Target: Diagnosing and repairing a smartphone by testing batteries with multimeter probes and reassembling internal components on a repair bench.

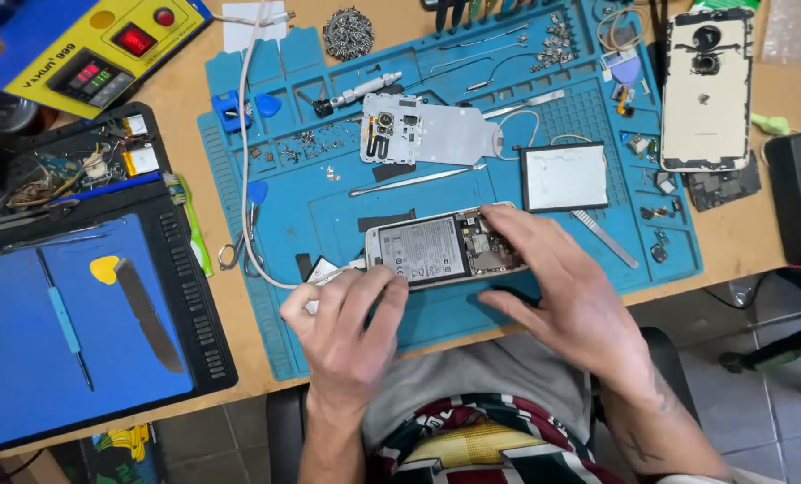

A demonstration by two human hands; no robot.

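Both hands are bracketing an opened smartphone (441, 251) on blue repair mat (544, 296): left hand (351, 323) pinching its seven-o'clock corner, right hand (566, 287) spread, fingertips pressing the three-o'clock end; long axis lying nine-to-three.

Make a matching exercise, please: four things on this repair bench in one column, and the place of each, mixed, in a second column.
Things:
1. opened phone
2. phone back cover
3. yellow pick
4. pile of screws

Places:
A. far right of the bench, beyond the blue mat
B. top edge of the blue mat
C. on the dark tray at left
D. between the left hand and right hand

Pairs: 1-D, 2-A, 3-C, 4-B
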